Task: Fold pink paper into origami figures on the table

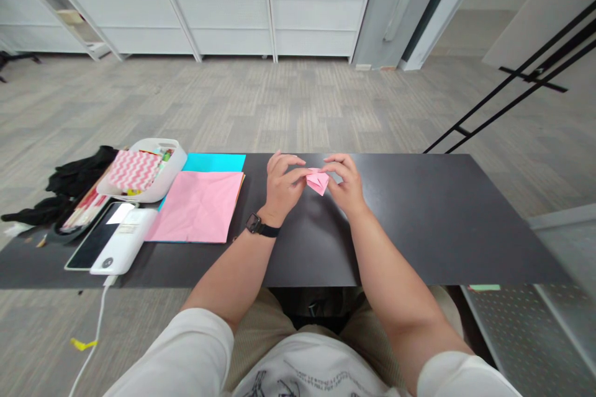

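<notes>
A small folded piece of pink paper is held up between my two hands over the dark table. My left hand, with a black watch on its wrist, pinches the paper's left corner between thumb and forefinger. On the other side, my right hand grips the right corner the same way. The paper narrows to a point at the bottom, and fold lines show on its front. To the left lies a stack of coloured paper, with a large creased pink sheet on top and a blue sheet showing behind it.
On the table's left side stand a white basket with a pink zigzag-patterned item, a tablet, and a white power bank with its cable hanging over the front edge. Black cloth lies at the far left.
</notes>
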Demonstrator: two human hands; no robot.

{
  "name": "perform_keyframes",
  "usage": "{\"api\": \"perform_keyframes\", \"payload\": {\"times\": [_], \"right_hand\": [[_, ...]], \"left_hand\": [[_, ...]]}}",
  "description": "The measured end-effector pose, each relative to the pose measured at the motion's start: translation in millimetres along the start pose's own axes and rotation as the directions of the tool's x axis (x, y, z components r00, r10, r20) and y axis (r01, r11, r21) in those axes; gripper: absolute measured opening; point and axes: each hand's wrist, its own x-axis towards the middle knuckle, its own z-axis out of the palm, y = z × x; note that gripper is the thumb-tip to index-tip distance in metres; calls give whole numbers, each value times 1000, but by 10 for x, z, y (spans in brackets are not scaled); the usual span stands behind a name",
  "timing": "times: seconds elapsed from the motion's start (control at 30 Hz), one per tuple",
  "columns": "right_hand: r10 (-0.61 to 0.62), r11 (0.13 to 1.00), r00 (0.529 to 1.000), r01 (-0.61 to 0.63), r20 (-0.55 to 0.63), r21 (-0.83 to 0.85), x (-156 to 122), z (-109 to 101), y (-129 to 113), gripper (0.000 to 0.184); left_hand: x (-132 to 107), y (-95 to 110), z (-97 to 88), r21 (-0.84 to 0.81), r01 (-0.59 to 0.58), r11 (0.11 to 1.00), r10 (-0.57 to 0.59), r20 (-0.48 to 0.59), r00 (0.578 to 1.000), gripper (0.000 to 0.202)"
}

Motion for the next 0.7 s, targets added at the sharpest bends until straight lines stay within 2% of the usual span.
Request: {"api": "perform_keyframes", "payload": {"times": [0.17, 0.3, 0.4, 0.53, 0.6, 0.7], "right_hand": [[-44, 999, 999, 45, -16, 26, 14, -3, -61, 11], [-12, 997, 1000, 10, 15, 82, 16, 3, -69, 11], [135, 985, 991, -132, -16, 111, 2, 32, -24, 15], [370, 923, 912, -338, -179, 186, -19, 104, 54, 22], [427, 898, 877, -382, -222, 220, -23, 141, 62, 23], [459, 882, 857, -409, -234, 233, -26, 176, 20, 20]], "left_hand": [[-5, 24, 9, -32, 16, 999, -16, 14, 1000, 12], [12, 40, -3, -73, 25, 997, -24, 11, 1000, 14], [42, 45, -28, -111, 78, 991, -85, -58, 995, 15], [73, 80, -48, -154, 174, 973, -194, -130, 972, 18], [70, 110, -39, -174, 155, 973, -175, -108, 979, 14], [42, 149, -2, -200, 131, 971, -136, -13, 991, 12]]}}
